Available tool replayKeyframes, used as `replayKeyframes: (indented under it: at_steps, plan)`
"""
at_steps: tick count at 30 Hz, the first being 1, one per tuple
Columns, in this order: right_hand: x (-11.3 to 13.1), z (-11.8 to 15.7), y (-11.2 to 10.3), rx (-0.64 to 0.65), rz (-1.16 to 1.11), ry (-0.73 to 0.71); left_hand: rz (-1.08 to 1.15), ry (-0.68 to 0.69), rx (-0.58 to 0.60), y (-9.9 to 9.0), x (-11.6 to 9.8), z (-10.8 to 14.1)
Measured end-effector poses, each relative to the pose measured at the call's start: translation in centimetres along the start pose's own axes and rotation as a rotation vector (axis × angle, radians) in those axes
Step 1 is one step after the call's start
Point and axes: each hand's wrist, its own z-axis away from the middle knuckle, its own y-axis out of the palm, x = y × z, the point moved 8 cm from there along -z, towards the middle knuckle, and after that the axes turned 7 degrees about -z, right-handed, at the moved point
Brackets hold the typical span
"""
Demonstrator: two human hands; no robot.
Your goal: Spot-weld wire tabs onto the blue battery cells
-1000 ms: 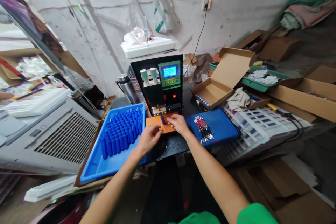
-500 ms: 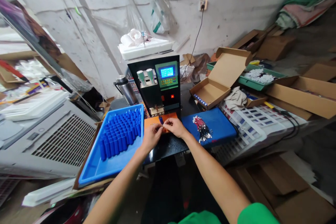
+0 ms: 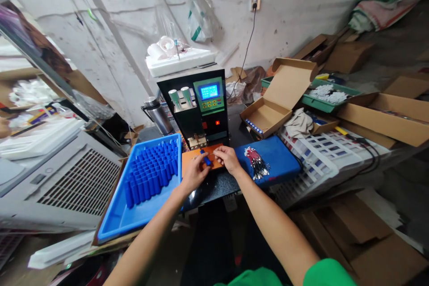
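My left hand (image 3: pixel 195 172) holds a blue cylindrical battery cell (image 3: pixel 207 160) between thumb and fingers, over the orange plate (image 3: pixel 189 156) of a black spot welder (image 3: pixel 187 123). Just to the right of the cell, my right hand (image 3: pixel 228 160) is closed in a pinch; what its fingertips hold is too small to make out. The welder's electrode tips (image 3: pixel 200 137) stand right behind the cell, and its screen (image 3: pixel 208 91) is lit. Rows of upright blue cells (image 3: pixel 152 170) fill much of a blue tray (image 3: pixel 114 223) on the left.
Red and black wire leads (image 3: pixel 256 161) with white plugs lie bunched on a blue surface (image 3: pixel 283 161) at the right. Behind them stands an open cardboard box (image 3: pixel 268 116). A steel flask (image 3: pixel 159 116) is behind the tray. A white slotted crate (image 3: pixel 315 161) stands far right.
My hands have moved apart a little, the right one shifting away from the cell. The cell now lies more slanted under my left fingers. The view has shifted slightly.
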Motion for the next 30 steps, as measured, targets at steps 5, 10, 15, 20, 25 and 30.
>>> replayKeyframes:
  at_steps: [5, 10, 15, 20, 25, 30]
  plan:
    - [0.1, 0.0, -0.2, -0.046, 0.007, 0.007, 0.107, -0.094, -0.030, -0.6, 0.8, -0.2]
    - [-0.1, 0.0, -0.1, -0.069, 0.010, 0.002, 0.143, -0.184, -0.047, -1.0, 1.9, -1.4]
    - [-0.1, 0.0, -0.1, -0.079, 0.053, 0.002, 0.216, -0.188, -0.037, -0.4, 2.3, -2.0]
    - [0.0, -0.2, 0.3, -0.095, 0.090, -0.005, 0.277, -0.214, -0.030, 0.3, 2.6, -1.6]
    - [0.1, -0.5, 1.9, -0.071, 0.108, -0.011, 0.212, -0.171, -0.032, 0.5, 2.5, -1.4]
    - [-0.2, -1.3, 2.7, -0.070, 0.165, -0.036, 0.180, -0.155, -0.048, 0.6, 2.6, -1.4]
